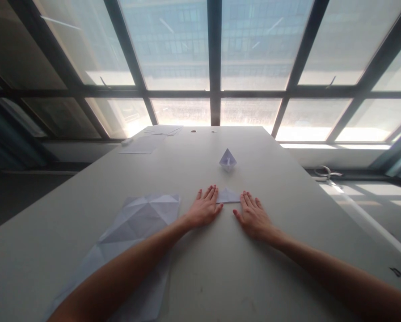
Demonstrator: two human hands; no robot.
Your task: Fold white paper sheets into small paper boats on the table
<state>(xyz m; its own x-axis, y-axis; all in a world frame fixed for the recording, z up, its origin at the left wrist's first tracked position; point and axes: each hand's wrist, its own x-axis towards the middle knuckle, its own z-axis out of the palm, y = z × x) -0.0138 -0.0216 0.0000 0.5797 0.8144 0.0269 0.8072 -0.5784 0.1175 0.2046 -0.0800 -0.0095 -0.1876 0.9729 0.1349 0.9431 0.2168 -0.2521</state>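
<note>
A small folded white paper piece (227, 196) lies flat on the grey table (270, 188). My left hand (204, 208) rests palm down on its left edge, fingers together. My right hand (253, 216) lies flat at its right edge, fingers slightly spread. Neither hand grips anything. Beyond the hands stands a finished folded paper boat (227, 159), upright and untouched. A large creased white sheet (133, 243) lies flat under and beside my left forearm.
Several loose white sheets (150, 138) lie at the table's far left corner. Two small round holes (193, 131) sit near the far edge. Large windows rise behind the table. Floor drops away on both sides; a white object (326, 172) lies on the sill at right.
</note>
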